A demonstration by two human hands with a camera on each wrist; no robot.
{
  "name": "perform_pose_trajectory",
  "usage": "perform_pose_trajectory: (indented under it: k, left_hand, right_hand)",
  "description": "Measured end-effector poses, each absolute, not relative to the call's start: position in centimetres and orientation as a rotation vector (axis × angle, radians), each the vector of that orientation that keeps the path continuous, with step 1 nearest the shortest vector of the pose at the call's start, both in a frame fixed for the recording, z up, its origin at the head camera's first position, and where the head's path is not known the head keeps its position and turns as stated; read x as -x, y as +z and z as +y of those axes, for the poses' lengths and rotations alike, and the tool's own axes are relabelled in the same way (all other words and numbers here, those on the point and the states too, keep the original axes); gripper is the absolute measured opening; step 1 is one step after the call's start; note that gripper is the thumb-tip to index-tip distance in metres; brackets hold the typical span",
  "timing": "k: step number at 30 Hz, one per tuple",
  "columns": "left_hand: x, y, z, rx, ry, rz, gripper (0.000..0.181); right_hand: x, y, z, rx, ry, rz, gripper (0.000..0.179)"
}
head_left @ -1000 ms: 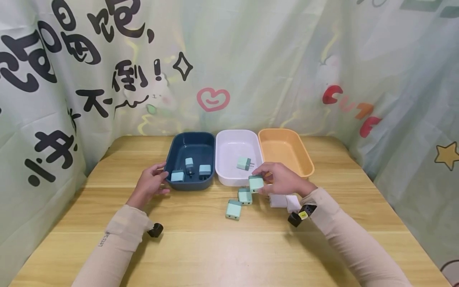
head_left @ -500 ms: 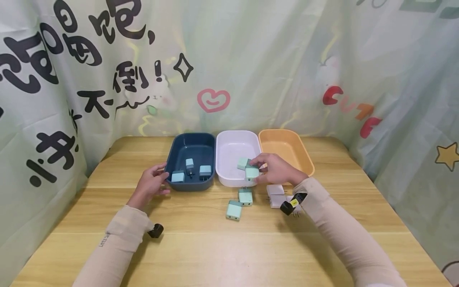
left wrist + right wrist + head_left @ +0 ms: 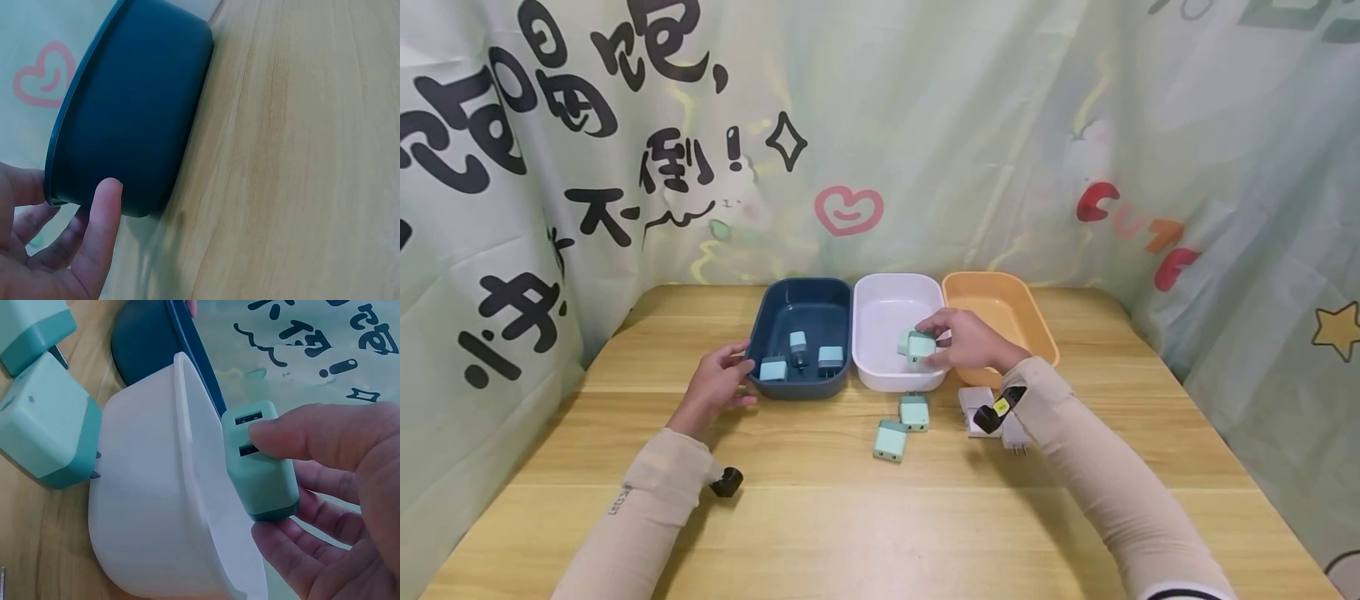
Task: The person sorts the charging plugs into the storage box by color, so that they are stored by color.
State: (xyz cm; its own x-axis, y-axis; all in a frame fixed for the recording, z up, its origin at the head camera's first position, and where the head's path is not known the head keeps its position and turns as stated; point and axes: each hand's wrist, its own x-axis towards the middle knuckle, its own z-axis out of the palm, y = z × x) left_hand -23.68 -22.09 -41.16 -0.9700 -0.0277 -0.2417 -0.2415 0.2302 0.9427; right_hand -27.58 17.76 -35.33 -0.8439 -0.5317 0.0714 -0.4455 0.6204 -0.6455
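My right hand pinches a mint-green charger plug between thumb and fingers over the white bin. In the right wrist view, the two USB ports of the charger plug face the thumb, above the bin's rim. Another green charger plug inside the white bin is partly hidden behind the held one. My left hand holds the near left corner of the dark blue bin. In the left wrist view, the thumb lies against the bin's outer wall, with fingers at the rim.
Inside the blue bin lie several small blue charger plugs. An orange bin stands right of the white one. Two green charger plugs lie on the table in front, and white charger plugs lie partly beneath my right wrist.
My right hand has carried the green charger plug left and away from me, from the white bin's front edge to over its inside. The left hand stays on the blue bin.
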Motion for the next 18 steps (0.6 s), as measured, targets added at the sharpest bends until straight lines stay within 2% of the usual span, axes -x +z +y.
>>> perform_pose_trajectory:
  k: [18]
  left_hand:
    - [23.8, -41.2, -22.0, 0.269, 1.839, 2.316, 0.053]
  right_hand:
    - [30.6, -35.9, 16.7, 0.727, -1.061, 2.718, 0.049]
